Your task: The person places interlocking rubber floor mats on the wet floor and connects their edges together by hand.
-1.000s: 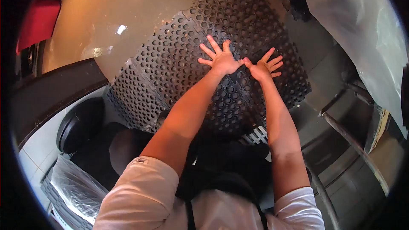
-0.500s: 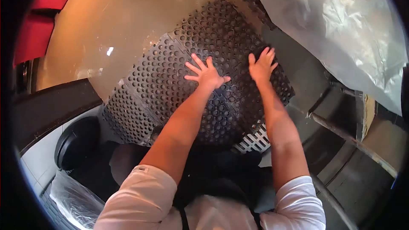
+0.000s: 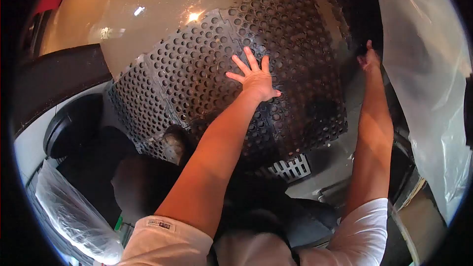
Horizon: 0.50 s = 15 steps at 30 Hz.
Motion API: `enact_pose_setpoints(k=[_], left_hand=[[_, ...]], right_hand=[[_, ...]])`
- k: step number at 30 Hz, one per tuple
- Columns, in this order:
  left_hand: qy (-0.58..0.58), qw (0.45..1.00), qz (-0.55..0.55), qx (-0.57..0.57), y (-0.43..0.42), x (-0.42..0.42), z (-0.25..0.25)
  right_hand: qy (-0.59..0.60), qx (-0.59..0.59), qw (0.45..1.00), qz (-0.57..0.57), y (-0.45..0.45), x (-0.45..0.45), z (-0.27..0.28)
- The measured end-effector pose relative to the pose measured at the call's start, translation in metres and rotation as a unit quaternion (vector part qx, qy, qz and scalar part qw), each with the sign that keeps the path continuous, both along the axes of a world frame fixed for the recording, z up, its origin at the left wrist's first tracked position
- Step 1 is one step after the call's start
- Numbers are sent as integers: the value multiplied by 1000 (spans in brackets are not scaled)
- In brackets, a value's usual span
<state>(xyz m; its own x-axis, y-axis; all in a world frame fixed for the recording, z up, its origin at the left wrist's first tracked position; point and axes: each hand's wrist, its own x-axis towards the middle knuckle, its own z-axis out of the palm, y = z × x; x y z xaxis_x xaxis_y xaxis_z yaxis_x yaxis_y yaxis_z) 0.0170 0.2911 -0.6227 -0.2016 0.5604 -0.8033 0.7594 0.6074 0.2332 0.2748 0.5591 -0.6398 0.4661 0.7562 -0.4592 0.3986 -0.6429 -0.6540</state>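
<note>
Shiny floor (image 3: 113,17) is spreading beyond the perforated mat (image 3: 194,86) lying ahead of the person. On it, the left hand (image 3: 258,83) is resting splayed and empty, seemingly bracing. Right of the mat, beside a plastic sheet (image 3: 428,83), the right hand (image 3: 371,62) is hanging half-curled, its grip unclear. Shifting weight would be calling for firm left-hand support.

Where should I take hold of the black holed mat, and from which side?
Probably the mat's right edge, coming in from the right: the mat looks flat, floor shows alongside that edge, and the right hand is out beyond it. Holes close to the rim may help the grip. The left hand is spread over the middle.
</note>
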Motion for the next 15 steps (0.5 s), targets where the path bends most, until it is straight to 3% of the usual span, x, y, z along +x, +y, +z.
enact_pose_setpoints(k=[3,9,13,15], left_hand=[[8,1000,-3,-6,1,1,-1],[36,999,-4,-9,1,7,-6],[56,998,-8,-19,2,11,-5],[50,998,-6,-41,7,12,0]], right_hand=[[164,47,983,-61,23,8,-9],[437,174,879,-79,-2,51,3],[479,209,847,-94,-103,105,34],[410,192,880,-143,-165,137,41]])
